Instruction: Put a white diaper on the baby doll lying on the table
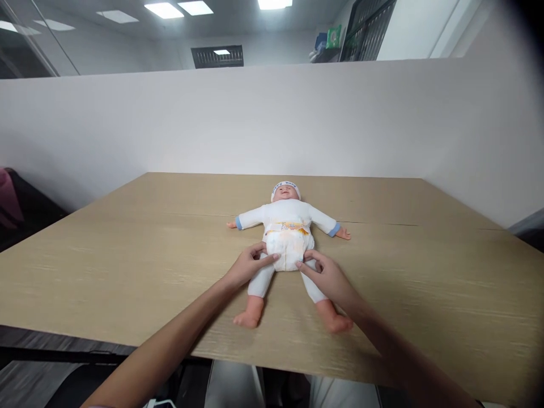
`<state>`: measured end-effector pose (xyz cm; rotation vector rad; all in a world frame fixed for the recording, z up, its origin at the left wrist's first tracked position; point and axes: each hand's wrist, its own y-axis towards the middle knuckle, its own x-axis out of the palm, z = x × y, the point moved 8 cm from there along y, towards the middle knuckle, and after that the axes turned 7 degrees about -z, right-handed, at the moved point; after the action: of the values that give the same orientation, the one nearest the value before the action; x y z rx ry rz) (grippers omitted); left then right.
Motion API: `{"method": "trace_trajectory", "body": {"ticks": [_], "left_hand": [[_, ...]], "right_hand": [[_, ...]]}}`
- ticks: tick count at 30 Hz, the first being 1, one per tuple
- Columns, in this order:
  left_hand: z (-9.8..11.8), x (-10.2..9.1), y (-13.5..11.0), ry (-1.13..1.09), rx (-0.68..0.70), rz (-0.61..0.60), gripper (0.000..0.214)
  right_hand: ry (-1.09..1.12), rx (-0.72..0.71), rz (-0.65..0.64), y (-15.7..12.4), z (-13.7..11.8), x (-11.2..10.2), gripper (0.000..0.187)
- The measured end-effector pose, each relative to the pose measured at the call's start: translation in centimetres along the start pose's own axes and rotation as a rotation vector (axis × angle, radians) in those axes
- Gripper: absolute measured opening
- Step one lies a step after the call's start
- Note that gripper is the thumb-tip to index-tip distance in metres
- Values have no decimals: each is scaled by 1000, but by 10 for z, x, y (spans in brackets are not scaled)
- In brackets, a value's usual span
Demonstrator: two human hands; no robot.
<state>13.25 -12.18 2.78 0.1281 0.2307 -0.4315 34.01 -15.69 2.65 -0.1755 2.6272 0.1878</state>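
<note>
A baby doll [287,211] in a white outfit with blue cuffs and a white printed headband lies on its back, its feet toward me. Around its hips sits a white diaper [285,247] with an orange printed band at the waist. My left hand [254,262] pinches the diaper's edge at the leg on the left side, thumb on the front. On the opposite leg edge, my right hand [323,272] grips the diaper between thumb and fingers. Both arms of the doll stretch out sideways and its legs are spread.
The doll rests on a wide wooden table [127,255] with a seam across it. Behind the table stands a white partition [272,122]. A dark chair with a pink item [8,198] is at the far left.
</note>
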Motion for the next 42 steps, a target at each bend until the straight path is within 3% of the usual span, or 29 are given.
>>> {"method": "trace_trajectory", "body": {"ticks": [5, 12, 20, 31, 37, 42], "left_hand": [[-3, 3, 0, -28, -22, -21, 43], [4, -1, -3, 302, 69, 59, 35], [-2, 6, 1, 20, 25, -47, 37], [-10, 0, 4, -89, -23, 7, 46], [-10, -3, 4, -61, -27, 38, 47], [-1, -8, 0, 42, 21, 134, 42]], "right_hand": [[59, 22, -11, 0, 1, 0, 24], [-152, -18, 110, -6, -12, -6, 21], [-198, -28, 58, -5, -15, -4, 25], [4, -8, 15, 2, -1, -5, 35], [-213, -96, 178, -6, -19, -13, 27], [-329, -229, 270, -9, -26, -14, 19]]}}
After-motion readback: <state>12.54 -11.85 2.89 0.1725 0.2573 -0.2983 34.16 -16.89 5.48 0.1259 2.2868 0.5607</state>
